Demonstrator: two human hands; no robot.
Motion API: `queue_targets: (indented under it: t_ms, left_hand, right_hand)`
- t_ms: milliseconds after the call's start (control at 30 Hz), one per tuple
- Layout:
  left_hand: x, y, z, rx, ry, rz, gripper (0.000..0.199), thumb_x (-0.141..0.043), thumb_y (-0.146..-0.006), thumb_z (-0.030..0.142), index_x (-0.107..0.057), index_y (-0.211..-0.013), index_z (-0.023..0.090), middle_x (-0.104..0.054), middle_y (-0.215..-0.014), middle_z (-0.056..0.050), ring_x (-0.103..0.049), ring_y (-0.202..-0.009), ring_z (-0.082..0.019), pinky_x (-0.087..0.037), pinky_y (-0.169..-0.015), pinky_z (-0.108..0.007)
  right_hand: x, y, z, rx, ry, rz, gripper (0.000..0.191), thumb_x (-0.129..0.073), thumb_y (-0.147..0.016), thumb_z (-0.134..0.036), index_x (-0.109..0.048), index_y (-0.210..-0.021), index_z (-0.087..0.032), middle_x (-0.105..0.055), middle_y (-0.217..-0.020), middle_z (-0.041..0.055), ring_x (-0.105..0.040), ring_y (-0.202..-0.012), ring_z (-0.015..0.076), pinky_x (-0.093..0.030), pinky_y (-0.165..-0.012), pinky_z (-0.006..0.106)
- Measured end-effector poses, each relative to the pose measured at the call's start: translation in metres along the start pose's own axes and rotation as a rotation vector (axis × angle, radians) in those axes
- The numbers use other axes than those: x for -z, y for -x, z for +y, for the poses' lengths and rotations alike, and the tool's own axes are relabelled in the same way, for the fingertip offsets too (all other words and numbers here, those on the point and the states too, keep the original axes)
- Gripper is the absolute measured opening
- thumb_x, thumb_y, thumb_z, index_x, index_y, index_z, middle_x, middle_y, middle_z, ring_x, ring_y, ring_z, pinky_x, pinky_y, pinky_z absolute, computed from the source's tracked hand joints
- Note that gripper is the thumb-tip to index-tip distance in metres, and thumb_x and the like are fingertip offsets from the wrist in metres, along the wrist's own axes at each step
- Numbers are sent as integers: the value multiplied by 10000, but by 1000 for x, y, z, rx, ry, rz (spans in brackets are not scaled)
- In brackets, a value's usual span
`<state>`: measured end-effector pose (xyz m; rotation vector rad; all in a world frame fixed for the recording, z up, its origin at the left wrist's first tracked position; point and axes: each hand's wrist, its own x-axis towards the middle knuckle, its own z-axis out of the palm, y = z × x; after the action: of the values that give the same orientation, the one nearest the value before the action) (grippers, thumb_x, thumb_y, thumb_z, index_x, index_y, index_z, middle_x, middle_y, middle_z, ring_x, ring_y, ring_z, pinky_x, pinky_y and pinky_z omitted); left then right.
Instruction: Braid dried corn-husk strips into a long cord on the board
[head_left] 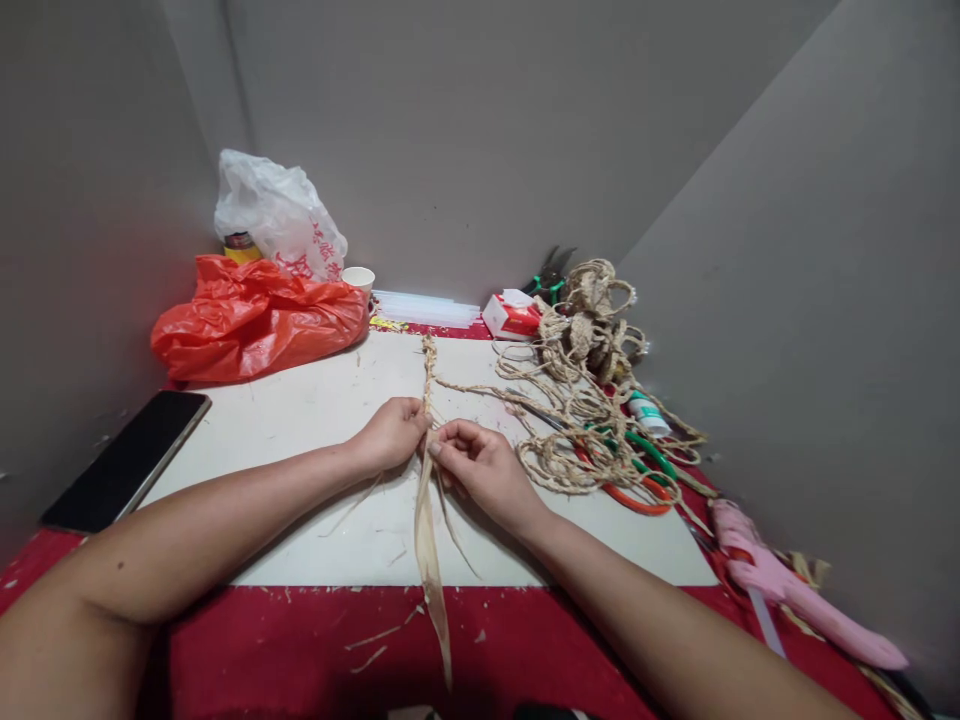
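A braided straw cord (428, 365) runs down the middle of the white board (300, 400). My left hand (391, 434) pinches the cord near its lower end, thumb and fingers closed. Just to the right and slightly lower, my right hand (480, 468) is closed on a broad, pale husk strip (426, 540) at its upper part. The strip hangs down past the board's front edge. A thinner loose strand (454, 530) trails beneath my right hand. The exact spot where the strip meets the braid is partly hidden by my fingers.
Coiled braided rope (562, 455) lies at the right, over scissors with orange-and-green handles (637, 497). A pink glue gun (810, 600) rests at far right. On the left are a phone (127, 460) and a red plastic bag (255, 320). A paper cup (358, 278) and tissue pack (511, 316) stand behind.
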<state>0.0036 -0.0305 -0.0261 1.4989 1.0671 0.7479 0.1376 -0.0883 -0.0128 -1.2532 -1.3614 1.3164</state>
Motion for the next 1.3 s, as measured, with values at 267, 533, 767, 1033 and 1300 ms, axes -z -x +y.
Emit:
queue_targets:
  t_ms: [267,533,767,1033,1300]
  left_hand:
    - [-2,2,-1,34,34,-88,208,-414,-834,222,-516,-669,148,-571,-510,9,-515,-465,-94,-402,-536,-218]
    - [-1,4,0,-3,-5,-15,215,-444,-813,180,-486,-605,144,-530,-489,24,-476,-443,-72,-352,-477,-191]
    - [-2,7,9,147,295,-136,134,-538,-734,151,-460,-625,163,-595,-470,-19,-562,-428,-135,-403,-447,-225]
    - [1,3,11,87,171,2,186,-487,-792,228,-479,-619,159,-538,-487,13,-501,-454,-95,-361,-482,-209]
    - [3,4,13,10,-26,129,260,-464,-814,311,-453,-598,167,-463,-502,38,-391,-452,-78,-305,-480,-215]
  right_hand:
    - [10,-2,5,35,-143,122,230,-654,-760,-339,-480,-729,-192,-474,-467,-73,-364,-381,54,-267,-372,167]
    - [2,6,3,-75,-190,2,239,-704,-724,-339,-536,-740,-170,-529,-465,-49,-406,-359,53,-297,-364,161]
    - [6,-1,-3,-84,-277,-26,196,-690,-706,-299,-578,-779,-156,-570,-516,-28,-448,-380,64,-356,-379,181]
    - [13,-2,-2,-125,-337,-26,307,-727,-656,-266,-551,-885,-164,-547,-549,-58,-433,-388,48,-342,-348,152]
    - [7,2,-6,-205,-101,-95,244,-684,-676,-330,-513,-691,-157,-521,-431,-55,-416,-321,54,-336,-327,159]
